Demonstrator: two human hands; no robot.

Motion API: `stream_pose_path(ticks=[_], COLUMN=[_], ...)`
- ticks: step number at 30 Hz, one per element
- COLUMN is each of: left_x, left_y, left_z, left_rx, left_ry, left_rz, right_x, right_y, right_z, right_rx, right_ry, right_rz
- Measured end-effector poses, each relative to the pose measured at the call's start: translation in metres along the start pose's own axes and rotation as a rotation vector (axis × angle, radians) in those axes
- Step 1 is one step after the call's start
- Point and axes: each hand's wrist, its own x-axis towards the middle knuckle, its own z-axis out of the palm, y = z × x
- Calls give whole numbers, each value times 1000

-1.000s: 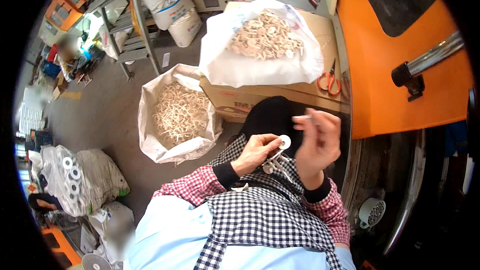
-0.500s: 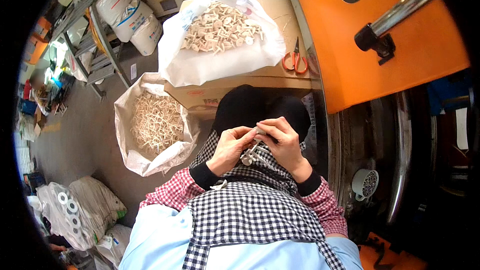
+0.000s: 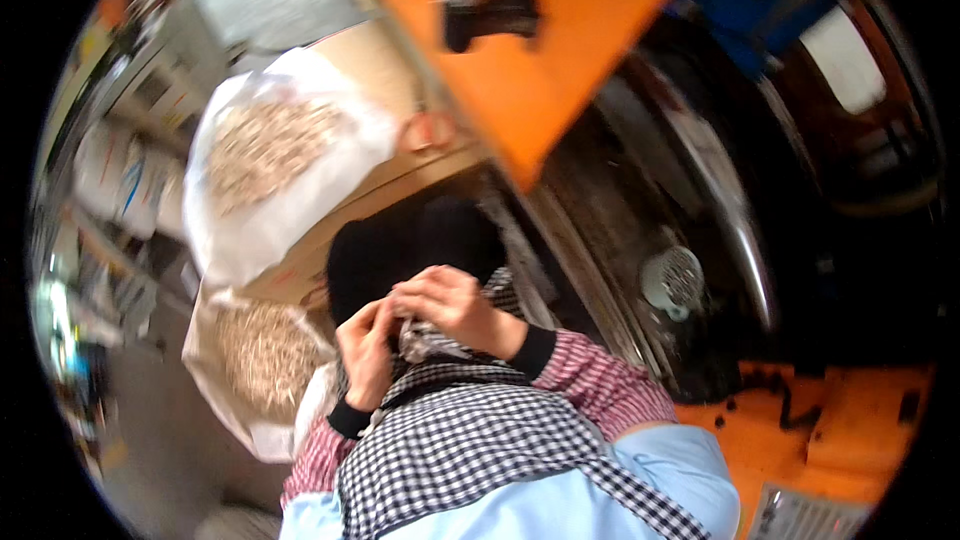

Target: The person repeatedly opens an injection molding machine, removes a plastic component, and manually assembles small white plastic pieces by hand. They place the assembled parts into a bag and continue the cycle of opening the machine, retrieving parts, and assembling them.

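The picture is motion-blurred and tilted. My left hand and my right hand are pressed together over my lap, fingers curled, at a bunched fold of my black-and-white checked apron. Whatever is between the fingers is hidden. Red checked sleeves with black cuffs cover both forearms. My dark-trousered knees lie just beyond the hands.
A white bag of pale small parts rests on a cardboard box ahead left, with orange-handled scissors beside it. A second such bag stands on the floor at left. An orange machine panel and a round perforated metal piece are at right.
The view has swung and tilted hard to the right and blurred. The hands stayed together at my lap, and the small white ring and metal piece seen earlier are hidden.
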Motion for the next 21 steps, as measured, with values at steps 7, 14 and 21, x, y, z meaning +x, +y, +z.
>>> stream_pose_path(ticks=[7,14,21], left_x=[5,12,20], left_y=[-4,-6,-7], left_z=[13,19,1], left_rx=[64,163,-39], left_ry=[-12,28,28], left_rz=[181,226,-24], right_x=[-19,-20,-108], right_y=[-7,-24,-17], right_z=[1,-74,-218], right_rx=[2,-179,-1144], right_ry=[151,326,552], right_rz=[100,289,798])
